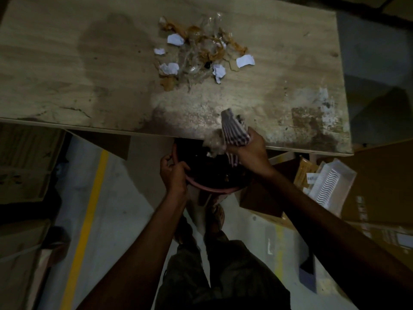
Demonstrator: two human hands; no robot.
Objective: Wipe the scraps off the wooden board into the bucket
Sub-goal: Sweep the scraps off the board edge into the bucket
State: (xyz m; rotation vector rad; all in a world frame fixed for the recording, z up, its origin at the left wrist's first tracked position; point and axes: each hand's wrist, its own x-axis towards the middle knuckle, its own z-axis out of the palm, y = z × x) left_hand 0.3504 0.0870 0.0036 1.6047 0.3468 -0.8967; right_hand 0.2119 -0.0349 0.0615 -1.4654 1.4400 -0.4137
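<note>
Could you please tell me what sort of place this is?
Probably a warehouse or packing area: cardboard boxes stand beside the wooden board, a yellow line is painted on the floor, and tape and paper scraps lie on the board.

This is looking like a warehouse or packing area, where a painted yellow line [92,198] is running down the pale concrete floor [125,220], cardboard boxes [380,175] are crowding both sides, and a stained, worn wooden board [67,63] is lying above them.
</note>
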